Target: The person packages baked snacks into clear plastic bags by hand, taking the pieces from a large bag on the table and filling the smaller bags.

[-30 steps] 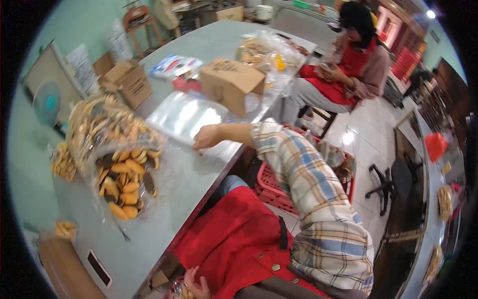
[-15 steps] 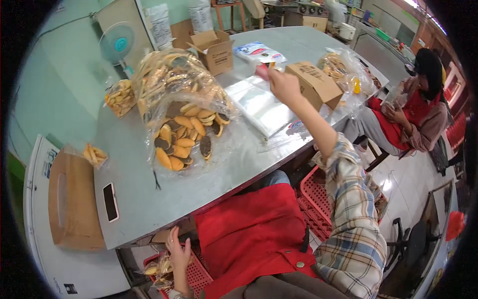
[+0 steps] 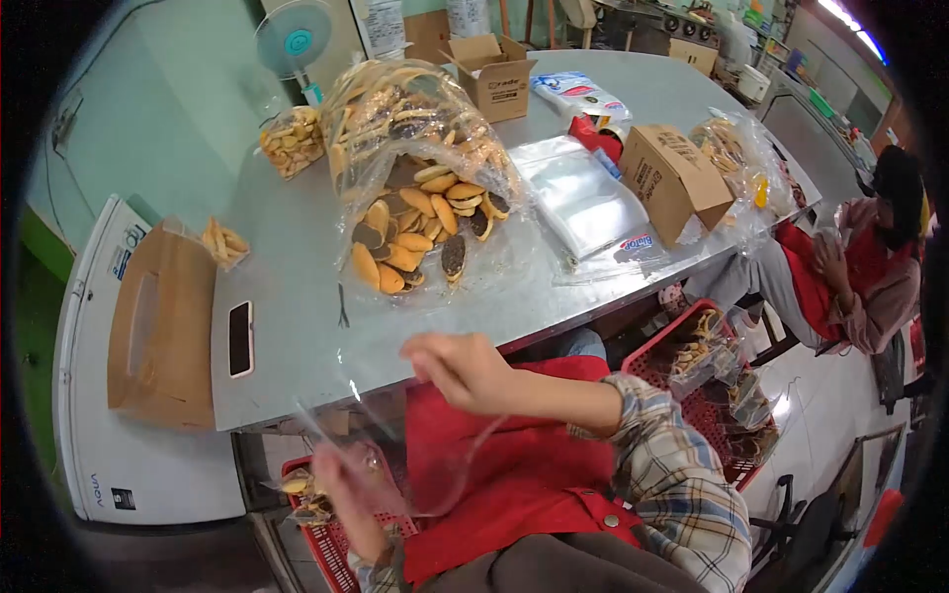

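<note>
A thin, clear plastic bag (image 3: 435, 484) hangs in front of my red apron, smeared by motion. My right hand (image 3: 465, 374) is closed in a pinch at its upper side, over the table's front edge. Lower down, my left hand (image 3: 348, 499) overlaps the film on the other side, its fingers blurred. Beyond them on the table lies a big open clear bag (image 3: 425, 99) of oval buns, some dark-topped, with several buns (image 3: 420, 232) spilling toward its mouth. To its right is a flat stack of clear plastic bags (image 3: 583, 198).
Cardboard boxes (image 3: 677, 183) stand on the table, along with a red object (image 3: 598, 138) and a phone (image 3: 241, 339). A red crate (image 3: 692, 381) of packed bags sits below right; another red basket (image 3: 331, 544) is below left. A seated person (image 3: 850, 262) works at the right.
My right hand has come back from above the bag stack toward my body. A clear bag now spans between my hands. My left hand has shifted, and the head view has turned right.
</note>
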Motion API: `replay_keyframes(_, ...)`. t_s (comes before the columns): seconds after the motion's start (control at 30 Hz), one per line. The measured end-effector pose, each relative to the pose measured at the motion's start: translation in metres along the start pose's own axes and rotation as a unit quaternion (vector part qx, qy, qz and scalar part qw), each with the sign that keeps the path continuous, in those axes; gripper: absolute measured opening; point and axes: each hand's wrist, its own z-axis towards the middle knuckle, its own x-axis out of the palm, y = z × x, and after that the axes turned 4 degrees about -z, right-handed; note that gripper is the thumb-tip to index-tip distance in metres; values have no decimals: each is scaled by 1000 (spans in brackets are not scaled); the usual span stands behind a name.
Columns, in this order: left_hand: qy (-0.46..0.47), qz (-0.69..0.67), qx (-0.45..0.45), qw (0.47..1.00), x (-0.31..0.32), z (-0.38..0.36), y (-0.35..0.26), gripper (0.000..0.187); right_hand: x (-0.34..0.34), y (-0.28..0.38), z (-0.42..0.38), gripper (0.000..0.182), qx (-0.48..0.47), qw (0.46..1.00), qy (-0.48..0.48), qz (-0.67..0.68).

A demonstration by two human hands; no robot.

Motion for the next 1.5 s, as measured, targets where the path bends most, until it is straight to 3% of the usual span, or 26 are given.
replay_keyframes(0.03,-143,111,45,982,4,-11,-33,24,15,-17,0,19,-7,997,-58,-51)
replay_keyframes(0.1,-40,198,39,979,-18,-26,-106,15,41,-41,-3,18,-18,973,-172,-153)
replay_keyframes(0.2,100,325,85,937,42,-41,-146,15,65,-17,-23,20,-40,996,69,50)
replay_keyframes(0.27,24,367,-25,930,75,-48,-119,21,93,-8,-35,26,-124,973,141,133)
replay_keyframes(0.33,104,389,25,915,83,-39,-81,29,92,1,-35,28,-71,976,135,153)
replay_keyframes(0.4,88,262,-33,961,99,-26,-60,31,91,-6,-33,29,-33,981,104,157)
replay_keyframes(0.47,121,222,-71,965,106,-15,-44,29,75,-22,-38,29,23,982,124,143)
replay_keyframes(0.5,138,199,-90,966,107,-11,-35,28,71,-31,-40,31,-3,987,106,121)
replay_keyframes(0.6,162,224,-69,959,104,-1,-8,23,51,-29,-45,33,84,977,129,147)
replay_keyframes(0.63,157,230,-33,960,105,2,-1,22,51,-34,-46,35,41,983,104,143)
replay_keyframes(0.73,134,261,-49,955,98,6,2,19,50,-31,-47,27,39,984,104,137)
replay_keyframes(0.83,73,199,-17,977,92,6,8,20,63,-41,-50,19,12,977,127,173)
replay_keyframes(0.93,60,169,-28,983,95,-1,4,24,75,-47,-49,16,32,970,109,214)
replay_keyframes(1.03,54,146,-13,988,98,-3,4,28,81,-47,-50,16,-26,986,82,141)
replay_keyframes(1.13,65,133,-9,989,99,-1,1,30,79,-49,-48,15,-29,983,87,158)
replay_keyframes(1.5,90,264,66,958,106,1,3,21,72,-54,-46,9,-26,987,63,148)
